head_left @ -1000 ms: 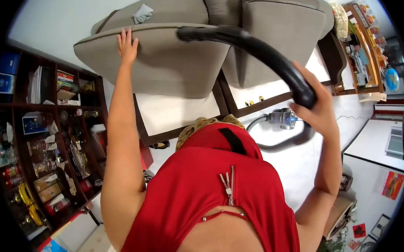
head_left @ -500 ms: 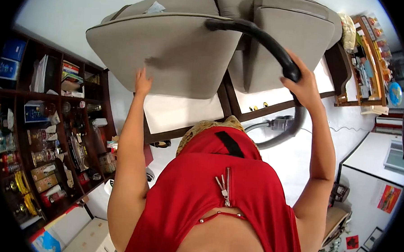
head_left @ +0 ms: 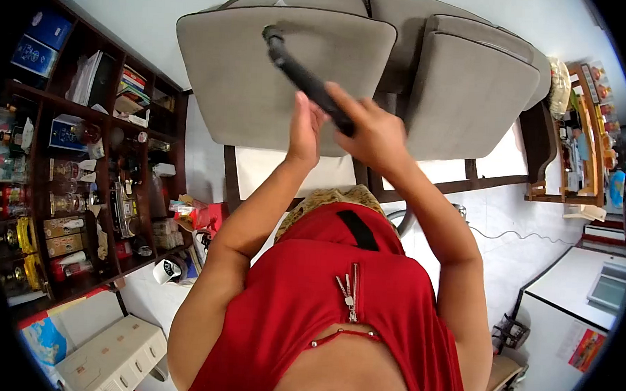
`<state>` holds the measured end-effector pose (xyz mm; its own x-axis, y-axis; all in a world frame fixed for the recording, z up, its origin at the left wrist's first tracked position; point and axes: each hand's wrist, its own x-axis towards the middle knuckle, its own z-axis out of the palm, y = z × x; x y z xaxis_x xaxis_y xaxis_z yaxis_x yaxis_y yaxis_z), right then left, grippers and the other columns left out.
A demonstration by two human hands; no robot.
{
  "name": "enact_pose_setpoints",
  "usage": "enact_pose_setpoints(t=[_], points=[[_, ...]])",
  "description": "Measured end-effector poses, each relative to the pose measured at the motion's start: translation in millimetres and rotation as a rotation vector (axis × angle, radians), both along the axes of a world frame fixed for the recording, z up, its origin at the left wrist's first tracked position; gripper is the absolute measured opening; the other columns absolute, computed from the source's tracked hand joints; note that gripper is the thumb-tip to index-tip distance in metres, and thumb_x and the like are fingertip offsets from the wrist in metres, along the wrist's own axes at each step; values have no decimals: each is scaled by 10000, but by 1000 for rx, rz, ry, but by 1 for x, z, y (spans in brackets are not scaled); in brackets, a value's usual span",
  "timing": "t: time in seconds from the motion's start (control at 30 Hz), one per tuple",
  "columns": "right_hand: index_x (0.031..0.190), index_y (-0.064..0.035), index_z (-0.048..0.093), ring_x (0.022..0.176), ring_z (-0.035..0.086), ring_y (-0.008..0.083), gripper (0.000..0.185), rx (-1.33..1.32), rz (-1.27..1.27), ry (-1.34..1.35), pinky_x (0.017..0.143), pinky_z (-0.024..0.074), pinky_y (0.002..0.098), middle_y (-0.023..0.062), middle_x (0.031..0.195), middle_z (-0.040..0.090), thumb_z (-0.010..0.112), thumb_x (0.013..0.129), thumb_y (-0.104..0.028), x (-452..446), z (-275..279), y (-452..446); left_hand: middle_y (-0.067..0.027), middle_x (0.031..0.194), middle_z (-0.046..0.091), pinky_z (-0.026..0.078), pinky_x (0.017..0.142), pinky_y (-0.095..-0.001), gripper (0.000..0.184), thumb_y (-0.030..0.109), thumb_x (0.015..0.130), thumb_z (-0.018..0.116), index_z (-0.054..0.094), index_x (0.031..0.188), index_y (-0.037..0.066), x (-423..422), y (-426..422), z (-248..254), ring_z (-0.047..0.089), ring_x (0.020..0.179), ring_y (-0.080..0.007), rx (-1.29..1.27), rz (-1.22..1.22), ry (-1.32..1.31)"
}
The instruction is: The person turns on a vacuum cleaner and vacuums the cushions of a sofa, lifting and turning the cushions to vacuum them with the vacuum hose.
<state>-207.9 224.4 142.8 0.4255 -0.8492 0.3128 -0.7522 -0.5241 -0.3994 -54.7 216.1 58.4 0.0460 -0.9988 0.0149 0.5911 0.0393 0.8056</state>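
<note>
My right hand [head_left: 376, 134] is wrapped round the black vacuum cleaner hose [head_left: 307, 81]. The hose's end points up and left, over the upper part of a grey sofa cushion [head_left: 224, 73] that stands tilted up on the sofa. Just below the hose is my left hand [head_left: 306, 131], fingers stretched upward and nothing seen in them. Whether it touches the hose I cannot tell. To the right stands a second grey cushion [head_left: 464, 97]. My arms and body hide the lower hose.
Under the cushions runs the dark wooden sofa frame [head_left: 425, 190] with white panels. Dark shelves [head_left: 108, 158] full of books and bottles line the left side. A white drawer cabinet [head_left: 110, 358] stands lower left. A thin cord [head_left: 521, 236] crosses the tiled floor at the right.
My right hand has brought the hose left and lower, and the hose now points up-left. My left hand has left the cushion's lower left edge and moved right, close to the hose.
</note>
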Motion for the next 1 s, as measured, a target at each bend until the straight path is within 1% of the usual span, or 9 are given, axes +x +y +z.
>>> enact_pose_setpoints(t=[0.07,0.1,0.17,0.23,0.3,0.43,0.63,0.97,1.0], points=[[1404,-238,464,724,681,325,738,-121,32,28,588,563,427,141,888,654,752,726,-223,38,-25,-21,-102,1058,622,528,834,-377,491,496,951,595,477,1130,54,9,-19,21,633,969,-216,193,88,293],[1383,-230,481,696,677,325,685,-219,59,-16,561,559,429,149,873,647,734,747,-220,52,-42,-33,-82,944,614,544,719,-378,385,373,924,676,505,1036,47,17,-33,28,641,841,-218,277,210,181],[1363,-215,493,643,663,316,599,-224,28,74,522,544,429,146,850,637,684,795,-207,73,-58,-50,-55,737,567,526,650,-392,254,227,903,687,520,918,37,45,-69,9,588,657,-216,342,318,110],[1394,-236,444,709,668,352,694,-154,41,81,580,551,445,156,871,623,733,764,-222,84,-69,-66,-56,723,539,526,618,-403,234,188,905,670,505,924,24,60,-98,-3,565,618,-223,436,307,216],[1375,-217,481,649,659,320,612,-213,70,3,527,540,419,152,838,622,677,796,-183,84,-78,-86,-62,729,530,523,594,-420,214,154,905,658,495,935,18,59,-120,-11,551,592,-228,435,369,231],[1434,-236,421,760,675,337,794,-56,240,-38,678,554,435,133,959,641,761,718,-192,48,-91,-109,-76,730,508,512,553,-437,213,100,898,650,471,967,7,52,-141,-22,538,578,-235,435,572,260],[1313,-138,573,882,691,363,624,569,68,-189,776,543,438,187,967,705,769,752,-330,-26,-157,-124,-70,740,457,515,639,-455,229,101,891,635,429,971,40,49,-162,-54,485,571,-225,501,538,282],[1254,-130,606,843,682,394,550,456,-175,-159,733,532,464,219,899,700,755,757,-315,-139,-151,-94,-68,645,461,508,554,-449,212,68,795,618,437,905,79,-77,-161,-83,493,513,-230,497,439,396],[1257,-133,603,843,681,398,550,453,-206,-150,736,531,468,220,899,700,753,759,-313,-150,-153,-88,-55,637,477,524,645,-425,189,125,822,642,457,825,86,-93,-153,-76,511,555,-219,458,408,344]])
